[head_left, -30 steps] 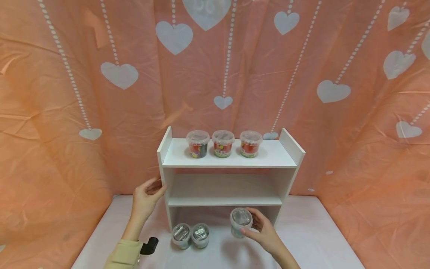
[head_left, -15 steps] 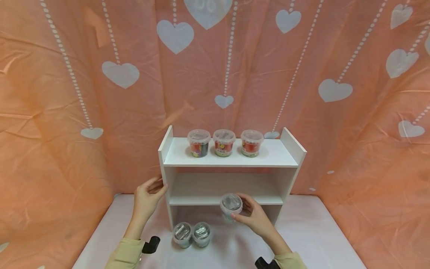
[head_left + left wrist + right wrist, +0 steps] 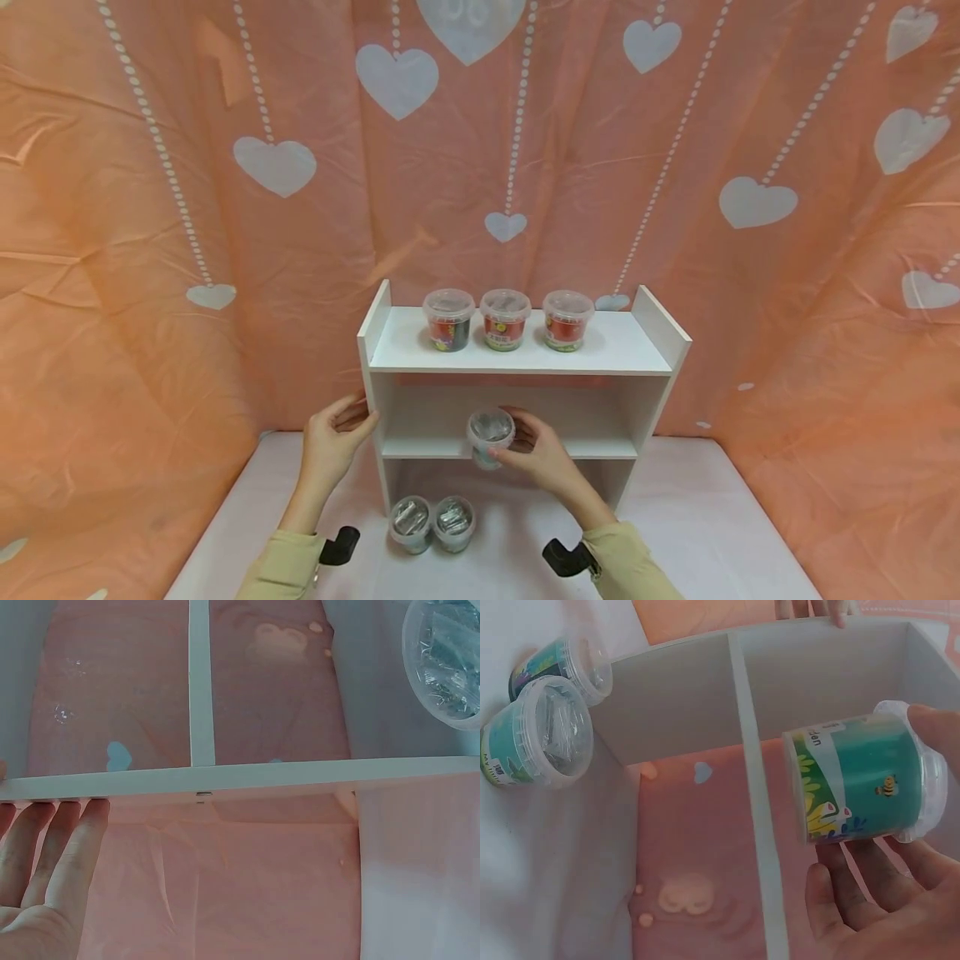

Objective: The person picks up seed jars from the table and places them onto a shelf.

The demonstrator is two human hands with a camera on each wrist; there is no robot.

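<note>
My right hand (image 3: 542, 454) grips a clear lidded plastic tub (image 3: 870, 780) between thumb and fingers. Its teal label shows a bee and flowers. In the head view the tub is upright, in front of the middle board of a white shelf unit (image 3: 510, 372); whether it touches the board cannot be told. My left hand (image 3: 333, 442) rests against the unit's left side panel. In the left wrist view its fingers (image 3: 75, 859) are fairly straight, tips on the panel. Two similar tubs, a left one (image 3: 410, 523) and a right one (image 3: 453, 522), stand close together before the unit.
Three red-labelled tubs stand in a row on the top board: a left one (image 3: 448, 321), a middle one (image 3: 504, 320) and a right one (image 3: 567, 321). The unit stands on a white tabletop (image 3: 720, 533), with a pink heart-patterned cloth (image 3: 315, 242) behind and around it.
My right hand has carried the tub up and to the left, from the unit's lower front to the middle board. My left hand has stayed at the side panel.
</note>
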